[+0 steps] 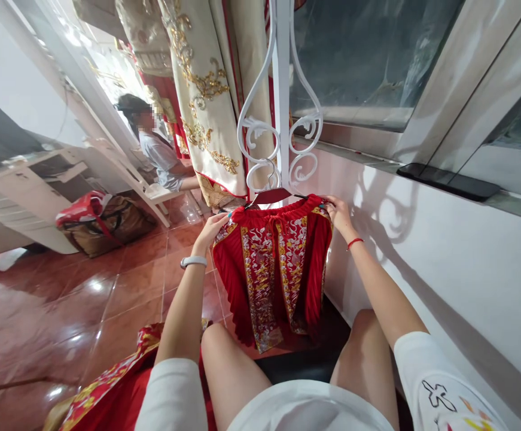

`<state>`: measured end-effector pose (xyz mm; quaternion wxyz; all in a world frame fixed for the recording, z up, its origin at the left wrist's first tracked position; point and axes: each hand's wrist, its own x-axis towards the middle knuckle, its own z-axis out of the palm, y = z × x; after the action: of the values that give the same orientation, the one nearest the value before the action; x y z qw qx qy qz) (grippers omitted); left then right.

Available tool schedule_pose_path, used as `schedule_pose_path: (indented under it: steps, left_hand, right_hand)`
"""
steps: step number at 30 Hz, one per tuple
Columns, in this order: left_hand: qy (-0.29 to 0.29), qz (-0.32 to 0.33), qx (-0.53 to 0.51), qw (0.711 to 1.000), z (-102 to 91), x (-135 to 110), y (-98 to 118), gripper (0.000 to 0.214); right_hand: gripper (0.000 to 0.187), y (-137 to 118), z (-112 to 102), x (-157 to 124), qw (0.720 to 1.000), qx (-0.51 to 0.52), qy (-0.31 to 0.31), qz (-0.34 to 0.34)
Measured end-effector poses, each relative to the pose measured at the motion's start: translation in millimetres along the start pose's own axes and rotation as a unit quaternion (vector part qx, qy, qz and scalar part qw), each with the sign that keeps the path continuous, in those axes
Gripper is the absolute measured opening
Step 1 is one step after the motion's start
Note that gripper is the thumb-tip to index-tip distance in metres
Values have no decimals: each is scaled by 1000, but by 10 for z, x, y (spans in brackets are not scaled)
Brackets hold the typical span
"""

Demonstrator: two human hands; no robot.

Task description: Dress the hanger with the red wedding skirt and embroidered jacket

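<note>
A red pleated skirt with embroidered gold and white panels hangs from a dark red hanger. The hanger's hook meets the scrolled white metal stand in front of me. At the left end of the waistband, my left hand pinches the cloth. My right hand grips the waistband's other end, fingers closed over its edge. Between the hands the waistband is stretched out, with a red tie at its middle. The skirt's lower edge drops between my knees.
Cream robes with gold embroidery hang behind the stand. A red embroidered garment lies at my left side. A brown bag sits on the tiled floor near a seated person. A white wall and window ledge run along the right.
</note>
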<state>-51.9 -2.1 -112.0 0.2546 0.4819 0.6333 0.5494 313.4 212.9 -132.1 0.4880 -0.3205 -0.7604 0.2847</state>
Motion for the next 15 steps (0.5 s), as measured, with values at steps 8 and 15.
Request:
schedule_pose_path:
  steps: [8,15]
  left_hand:
    - [359,202,244,878,418,-408,12,17]
    - [6,65,53,996,108,-68,234,37]
  right_hand:
    - [34,-27,-216,195,968,136,-177,113]
    - [40,-134,54,171,998,-26,-45,-31]
